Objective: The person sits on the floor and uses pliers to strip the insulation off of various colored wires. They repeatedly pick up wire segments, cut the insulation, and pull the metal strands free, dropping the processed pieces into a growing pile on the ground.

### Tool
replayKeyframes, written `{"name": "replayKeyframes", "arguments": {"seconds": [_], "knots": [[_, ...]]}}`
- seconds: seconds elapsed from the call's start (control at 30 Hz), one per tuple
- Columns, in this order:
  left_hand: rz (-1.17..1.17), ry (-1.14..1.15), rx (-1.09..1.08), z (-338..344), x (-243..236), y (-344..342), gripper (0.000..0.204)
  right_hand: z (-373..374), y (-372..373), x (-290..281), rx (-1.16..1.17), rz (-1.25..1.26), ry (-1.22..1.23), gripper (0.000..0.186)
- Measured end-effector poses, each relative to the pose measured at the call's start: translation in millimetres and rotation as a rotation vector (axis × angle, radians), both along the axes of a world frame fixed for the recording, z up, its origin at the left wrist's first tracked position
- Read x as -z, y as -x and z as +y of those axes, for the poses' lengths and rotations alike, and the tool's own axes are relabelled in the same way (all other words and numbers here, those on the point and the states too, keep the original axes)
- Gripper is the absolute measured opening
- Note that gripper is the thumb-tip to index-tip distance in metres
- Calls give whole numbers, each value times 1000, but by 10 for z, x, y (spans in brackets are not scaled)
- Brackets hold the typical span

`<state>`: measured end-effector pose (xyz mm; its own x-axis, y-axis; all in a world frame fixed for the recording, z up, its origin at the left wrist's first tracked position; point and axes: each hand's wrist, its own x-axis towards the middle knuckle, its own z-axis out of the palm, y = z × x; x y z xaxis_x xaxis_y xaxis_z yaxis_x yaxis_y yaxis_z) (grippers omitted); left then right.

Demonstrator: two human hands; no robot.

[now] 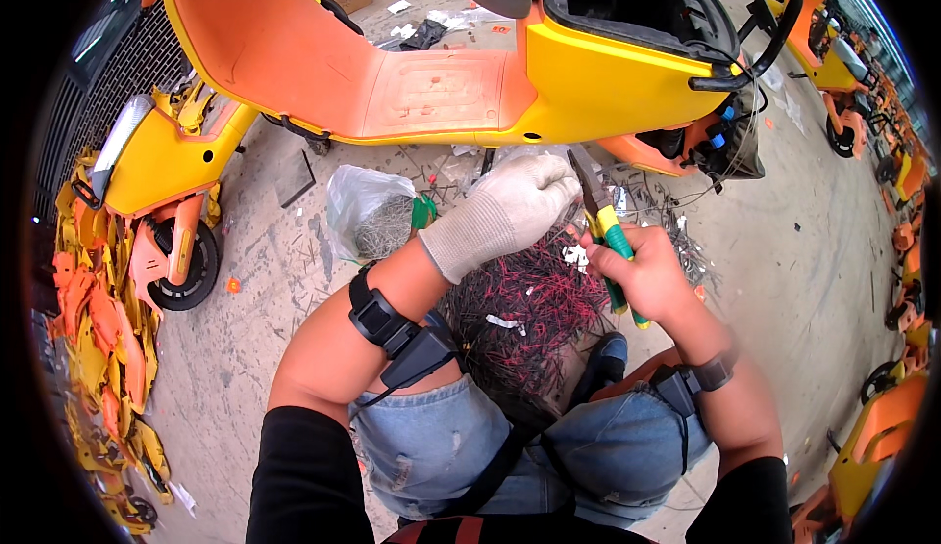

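Beyond our fingers stands the yellow-and-orange scooter (446, 132); its black compartment (627, 5), past our right fingers, gapes open, so work there looks unfinished. Below our fingers lies a heap of black and red wire-like pieces (520, 309), and to their left a clear plastic bag (345, 191) holds grey ones (385, 230); we judge much cutting done, but how much remains we cannot tell. Our gloved left hand (520, 206) reaches forward, its fingers curled; how tightly they close, or on what, is hidden. Our bare right hand (644, 268) wraps its fingers around green-and-yellow pliers (610, 228), whose tips point up beside the left fingers.
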<state>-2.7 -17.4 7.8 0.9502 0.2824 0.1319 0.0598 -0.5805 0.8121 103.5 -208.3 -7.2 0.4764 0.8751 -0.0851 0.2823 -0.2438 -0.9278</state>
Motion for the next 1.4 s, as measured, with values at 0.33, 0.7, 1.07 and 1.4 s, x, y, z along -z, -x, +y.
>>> {"name": "replayKeyframes", "arguments": {"seconds": [0.33, 0.7, 1.07, 1.4], "knots": [[69, 275, -36, 23, 28, -26, 22, 80, 48, 36, 32, 104, -44, 22], [150, 682, -49, -59, -36, -33, 24, 116, -113, 12, 321, 810, -209, 38], [197, 568, 130, -409, -102, -63, 22, 30, -269, -12, 329, 1006, -364, 28], [153, 530, 122, -469, -178, -53, 20, 70, -246, 53, 336, 1021, -398, 27]]}}
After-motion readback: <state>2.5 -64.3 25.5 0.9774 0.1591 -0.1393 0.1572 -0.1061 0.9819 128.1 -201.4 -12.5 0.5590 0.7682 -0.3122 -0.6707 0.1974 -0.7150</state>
